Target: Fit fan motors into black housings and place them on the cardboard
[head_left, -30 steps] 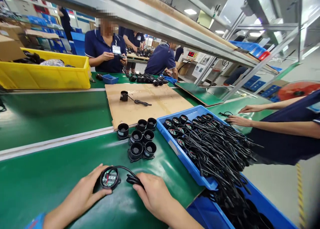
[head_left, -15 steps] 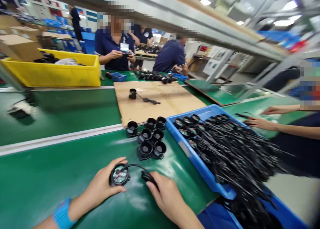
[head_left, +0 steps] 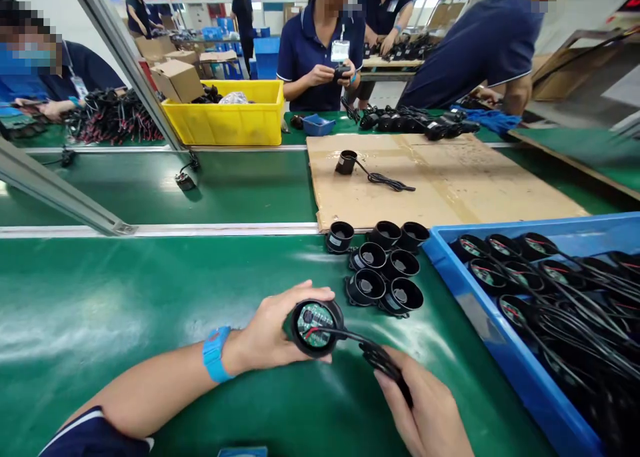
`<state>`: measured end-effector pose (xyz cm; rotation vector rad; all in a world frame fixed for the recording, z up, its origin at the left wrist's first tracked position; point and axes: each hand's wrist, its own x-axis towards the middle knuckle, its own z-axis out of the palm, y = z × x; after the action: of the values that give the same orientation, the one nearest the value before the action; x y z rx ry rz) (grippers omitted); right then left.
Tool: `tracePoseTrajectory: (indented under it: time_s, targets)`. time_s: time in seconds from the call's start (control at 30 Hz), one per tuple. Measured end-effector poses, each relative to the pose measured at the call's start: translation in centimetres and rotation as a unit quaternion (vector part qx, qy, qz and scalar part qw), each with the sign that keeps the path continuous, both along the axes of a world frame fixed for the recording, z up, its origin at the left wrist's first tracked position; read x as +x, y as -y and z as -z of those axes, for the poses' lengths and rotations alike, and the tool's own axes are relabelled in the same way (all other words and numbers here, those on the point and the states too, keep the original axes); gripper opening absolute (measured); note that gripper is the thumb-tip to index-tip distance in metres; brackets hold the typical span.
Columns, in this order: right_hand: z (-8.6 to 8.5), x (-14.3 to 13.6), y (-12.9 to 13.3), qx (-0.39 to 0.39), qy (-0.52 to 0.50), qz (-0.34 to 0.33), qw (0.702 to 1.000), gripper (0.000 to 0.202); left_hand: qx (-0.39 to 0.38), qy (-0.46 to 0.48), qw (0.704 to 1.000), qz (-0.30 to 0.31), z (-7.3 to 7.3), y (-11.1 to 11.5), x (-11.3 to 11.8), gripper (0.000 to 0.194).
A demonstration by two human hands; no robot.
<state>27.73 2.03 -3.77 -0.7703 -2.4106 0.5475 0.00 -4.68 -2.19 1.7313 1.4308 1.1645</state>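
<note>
My left hand, with a blue band at the wrist, grips a round black housing by its rim. A green circuit board with red wires shows inside the housing, its open side facing me. From it a black cable runs right to a bundled coil, which my right hand pinches between thumb and fingers. Just beyond my hands, several empty black cups stand in a cluster on the green work surface.
A blue tray at the right holds several wired housings. Behind the cups lies a cardboard sheet bearing one cabled cup. A yellow bin and a metal post stand further left. Co-workers are across the bench.
The head view has swung left and levelled, so the scene sits further right. Both hands still hold the housing and cable; the board now faces the camera more.
</note>
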Motion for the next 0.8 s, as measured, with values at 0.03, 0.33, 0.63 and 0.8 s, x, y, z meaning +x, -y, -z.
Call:
tracePoseTrajectory:
  time_s: [0.03,0.33,0.63,0.8]
  targets:
    - [0.1,0.1,-0.1,0.011,0.01,0.002,1.0,0.021,-0.015,-0.015,1.0,0.019,0.4,-0.2,0.0,0.074]
    - [2.6,2.6,-1.3,0.108,0.134,0.034,0.985,0.037,-0.055,-0.033,0.997,0.039,4.1,-0.7,-0.3,0.086]
    - [0.6,-0.4,-0.7,0.094,0.048,0.014,0.994,0.046,0.045,-0.076,0.996,0.023,5.6,-0.4,-0.4,0.072]
    - [-1.0,-5.1,-0.8,0.087,0.019,-0.059,0.994,0.04,0.051,-0.085,0.994,0.036,5.2,-0.1,-0.4,0.06]
